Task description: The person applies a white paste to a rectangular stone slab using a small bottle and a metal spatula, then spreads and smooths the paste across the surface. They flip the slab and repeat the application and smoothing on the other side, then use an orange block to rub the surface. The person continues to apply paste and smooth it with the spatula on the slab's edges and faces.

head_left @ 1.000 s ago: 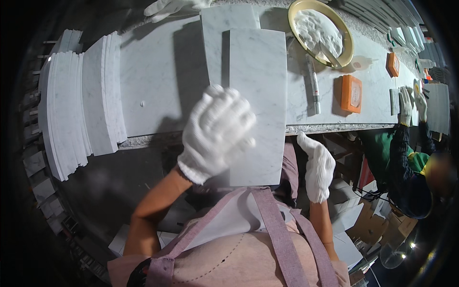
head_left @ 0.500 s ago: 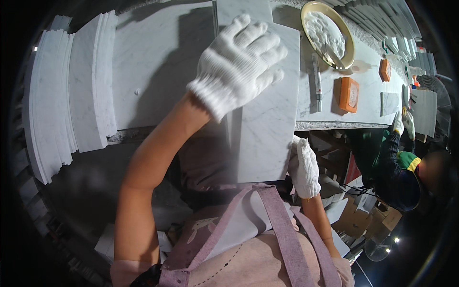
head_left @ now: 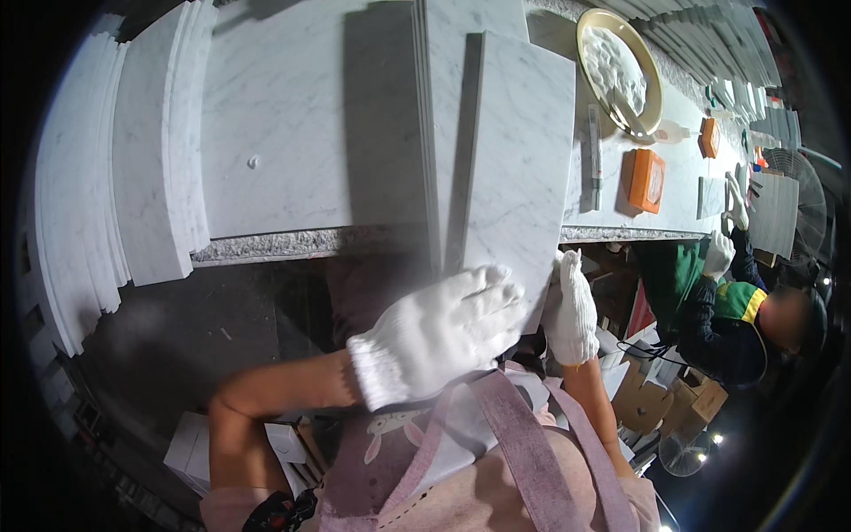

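Note:
A long grey-veined white marble tile [head_left: 525,151] lies on a stack of similar tiles [head_left: 448,53], its near end jutting past the workbench edge toward me. My left hand [head_left: 443,328], in a white knit glove, rests over that near end with the fingers stretched out, close to my apron. At the tile's right edge, my right hand [head_left: 572,310], gloved alike, grips the side; some of its fingers are hidden. To the right on the bench are an orange block [head_left: 647,181], a white marker pen [head_left: 594,160] and a cream bowl [head_left: 657,66] of white paste with a spatula [head_left: 628,113].
Marble tiles [head_left: 151,151] stand stacked at the left. More tile stacks [head_left: 709,44] line the far right. A second orange block [head_left: 710,138] lies farther along. A co-worker in a green apron [head_left: 669,279] works at the right with gloved hands by a small tile [head_left: 711,197].
My left hand has slid from the tile's far part down to its near end. The right hand stays at the edge. At the right, the co-worker's hands have moved apart.

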`<state>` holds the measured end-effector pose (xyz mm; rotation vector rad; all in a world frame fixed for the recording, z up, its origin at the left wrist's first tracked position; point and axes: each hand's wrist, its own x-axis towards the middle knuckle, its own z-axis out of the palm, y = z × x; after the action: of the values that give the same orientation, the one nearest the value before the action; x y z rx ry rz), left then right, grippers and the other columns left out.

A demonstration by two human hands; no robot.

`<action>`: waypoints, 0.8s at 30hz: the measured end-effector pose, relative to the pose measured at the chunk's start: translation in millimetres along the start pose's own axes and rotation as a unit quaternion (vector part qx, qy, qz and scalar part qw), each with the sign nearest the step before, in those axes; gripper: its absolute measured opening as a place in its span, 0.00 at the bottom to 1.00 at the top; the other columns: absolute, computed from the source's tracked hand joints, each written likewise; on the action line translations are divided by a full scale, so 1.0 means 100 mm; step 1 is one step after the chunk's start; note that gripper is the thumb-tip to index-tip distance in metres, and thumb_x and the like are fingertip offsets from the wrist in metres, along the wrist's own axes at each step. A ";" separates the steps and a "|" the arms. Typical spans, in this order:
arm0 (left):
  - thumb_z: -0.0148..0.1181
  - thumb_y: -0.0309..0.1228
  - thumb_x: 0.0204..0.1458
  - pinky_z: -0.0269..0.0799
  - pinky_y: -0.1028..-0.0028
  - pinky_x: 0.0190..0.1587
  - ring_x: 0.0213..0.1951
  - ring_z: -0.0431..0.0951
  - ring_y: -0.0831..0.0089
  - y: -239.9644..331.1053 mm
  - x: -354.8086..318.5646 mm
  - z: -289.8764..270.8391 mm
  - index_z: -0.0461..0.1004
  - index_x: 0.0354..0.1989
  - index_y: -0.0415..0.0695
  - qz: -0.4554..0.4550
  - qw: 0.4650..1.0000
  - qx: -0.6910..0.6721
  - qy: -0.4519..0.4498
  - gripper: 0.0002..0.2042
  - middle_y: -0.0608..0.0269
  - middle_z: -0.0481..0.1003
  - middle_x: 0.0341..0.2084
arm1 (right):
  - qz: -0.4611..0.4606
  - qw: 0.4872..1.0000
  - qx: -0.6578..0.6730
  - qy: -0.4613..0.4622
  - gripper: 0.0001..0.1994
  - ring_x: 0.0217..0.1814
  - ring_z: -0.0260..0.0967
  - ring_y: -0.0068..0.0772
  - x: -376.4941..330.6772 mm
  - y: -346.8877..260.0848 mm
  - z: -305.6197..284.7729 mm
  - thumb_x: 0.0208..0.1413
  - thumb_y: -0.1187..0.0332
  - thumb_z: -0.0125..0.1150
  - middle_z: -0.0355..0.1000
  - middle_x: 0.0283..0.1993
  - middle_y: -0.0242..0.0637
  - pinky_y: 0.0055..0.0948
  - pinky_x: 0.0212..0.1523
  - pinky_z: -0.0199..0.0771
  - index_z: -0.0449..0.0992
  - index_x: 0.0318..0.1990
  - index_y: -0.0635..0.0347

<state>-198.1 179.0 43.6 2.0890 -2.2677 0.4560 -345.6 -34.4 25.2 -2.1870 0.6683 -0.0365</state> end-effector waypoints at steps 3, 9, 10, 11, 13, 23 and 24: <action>0.59 0.43 0.60 0.70 0.73 0.61 0.58 0.73 0.69 0.01 -0.14 -0.16 0.80 0.49 0.57 -0.012 0.995 -0.098 0.028 0.12 0.66 0.76 0.55 | 0.080 0.993 -0.040 -0.075 0.15 0.39 0.66 0.46 0.00 -0.05 -0.07 0.75 0.70 0.35 0.68 0.36 0.48 0.40 0.45 0.67 0.72 0.50 0.67; 0.63 0.40 0.54 0.78 0.70 0.34 0.31 0.77 0.71 -0.24 -0.40 -0.40 0.78 0.32 0.51 -0.130 0.823 -0.552 -0.014 0.08 0.67 0.76 0.24 | 0.098 0.983 -0.098 -0.118 0.22 0.64 0.70 0.55 0.01 -0.06 -0.12 0.66 0.82 0.49 0.74 0.61 0.57 0.39 0.70 0.66 0.64 0.67 0.73; 0.64 0.41 0.56 0.77 0.67 0.33 0.29 0.78 0.68 -0.25 -0.41 -0.39 0.79 0.33 0.51 -0.171 0.826 -0.537 0.029 0.08 0.66 0.74 0.19 | 0.087 0.984 -0.110 -0.111 0.22 0.64 0.71 0.53 0.04 -0.05 -0.11 0.68 0.79 0.50 0.74 0.61 0.55 0.39 0.69 0.67 0.65 0.68 0.72; 0.66 0.41 0.56 0.77 0.65 0.34 0.29 0.79 0.63 -0.27 -0.43 -0.37 0.81 0.33 0.50 -0.191 0.817 -0.544 0.010 0.08 0.63 0.76 0.22 | 0.107 0.990 -0.047 -0.082 0.22 0.64 0.72 0.49 0.06 -0.04 -0.09 0.69 0.76 0.51 0.75 0.62 0.53 0.38 0.69 0.67 0.65 0.68 0.72; 0.63 0.37 0.58 0.77 0.63 0.45 0.36 0.81 0.58 -0.28 -0.49 -0.38 0.82 0.35 0.44 -0.218 0.812 -0.541 -0.012 0.10 0.60 0.79 0.25 | 0.166 0.974 0.157 0.004 0.22 0.64 0.73 0.43 0.11 -0.04 -0.07 0.72 0.68 0.52 0.75 0.63 0.47 0.37 0.68 0.68 0.67 0.69 0.70; 0.63 0.38 0.59 0.76 0.61 0.50 0.36 0.81 0.55 -0.14 -0.39 -0.31 0.83 0.36 0.48 -0.273 0.800 -0.534 0.003 0.08 0.59 0.80 0.27 | -0.168 0.963 -0.194 0.078 0.28 0.75 0.61 0.60 0.48 -0.44 -0.22 0.61 0.64 0.65 0.66 0.70 0.58 0.48 0.73 0.63 0.72 0.68 0.60; 0.63 0.37 0.58 0.76 0.61 0.50 0.36 0.81 0.56 -0.14 -0.38 -0.31 0.83 0.36 0.48 -0.274 0.800 -0.534 0.005 0.08 0.59 0.80 0.27 | -0.177 0.954 -0.231 0.070 0.29 0.76 0.59 0.62 0.56 -0.48 -0.22 0.60 0.59 0.67 0.66 0.71 0.56 0.51 0.74 0.60 0.74 0.67 0.57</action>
<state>-186.1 222.2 67.8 1.8324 -1.1995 -0.6823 -280.8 -51.6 63.6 -2.7578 0.3736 -0.2456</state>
